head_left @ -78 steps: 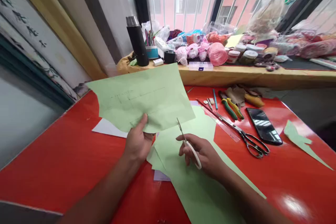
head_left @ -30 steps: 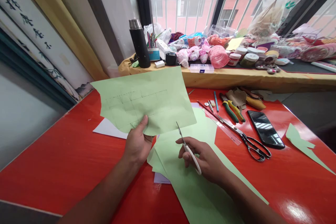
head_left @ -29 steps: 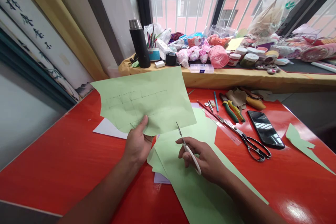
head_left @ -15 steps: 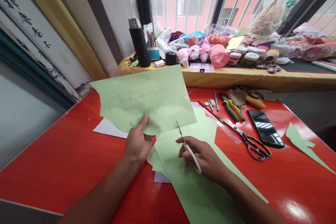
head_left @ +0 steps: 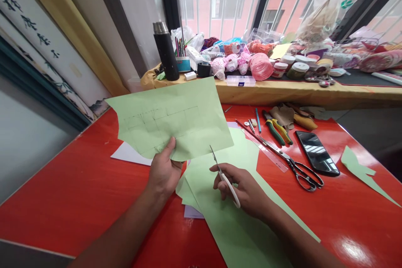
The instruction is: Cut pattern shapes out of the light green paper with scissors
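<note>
Place: craft corner by a window (head_left: 216,8) | red table (head_left: 69,184) | shears (head_left: 288,157) | pliers (head_left: 275,132) | ledge (head_left: 276,93) with lidded jars (head_left: 297,72)

Head view: close over red table (head_left: 63,184), facing forward-down; window (head_left: 265,0) one o'clock, left hand (head_left: 166,171) seven, right hand (head_left: 240,186) five.

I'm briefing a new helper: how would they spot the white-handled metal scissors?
Over the glossy red table, find the person's right hand. It holds the white-handled metal scissors; the bigger black-handled metal scissors lie unheld.
</note>
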Demonstrator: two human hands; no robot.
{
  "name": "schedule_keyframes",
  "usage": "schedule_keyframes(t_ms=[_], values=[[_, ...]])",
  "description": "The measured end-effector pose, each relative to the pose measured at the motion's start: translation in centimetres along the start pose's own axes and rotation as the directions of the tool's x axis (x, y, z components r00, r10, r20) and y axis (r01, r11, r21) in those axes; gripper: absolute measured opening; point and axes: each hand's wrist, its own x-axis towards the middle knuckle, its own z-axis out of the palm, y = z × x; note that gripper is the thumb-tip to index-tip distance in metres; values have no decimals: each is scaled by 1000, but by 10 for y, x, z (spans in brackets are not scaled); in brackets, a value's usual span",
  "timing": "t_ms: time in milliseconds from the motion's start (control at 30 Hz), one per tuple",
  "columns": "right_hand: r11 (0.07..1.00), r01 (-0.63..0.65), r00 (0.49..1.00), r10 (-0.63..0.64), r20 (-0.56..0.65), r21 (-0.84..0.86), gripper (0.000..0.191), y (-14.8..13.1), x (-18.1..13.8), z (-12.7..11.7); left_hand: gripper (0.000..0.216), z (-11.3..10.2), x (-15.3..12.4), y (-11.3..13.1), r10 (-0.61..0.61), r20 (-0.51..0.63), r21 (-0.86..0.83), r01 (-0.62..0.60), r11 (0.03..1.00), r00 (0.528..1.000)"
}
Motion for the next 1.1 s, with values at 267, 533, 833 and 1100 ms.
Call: schedule_keyframes(t_ms=[267,533,833,1100], values=[[1000,-2,1000,2,20,13,45,4,0,0,16,3,-1,1,0,-3,11,0,1000,1000],[1000,1,1000,-1,-23,13,46,0,1,1,16,1,-1,1,-9,0,13,9,1000,1000],[999,-30,997,33,-63,38,42,1,1,4,21,2,-2,1,-15,6,16,15,1000,1000],[999,-31,995,35,-97,38,33,0,2,6,20,0,-2,2,-3,27,24,3,1000,1000]])
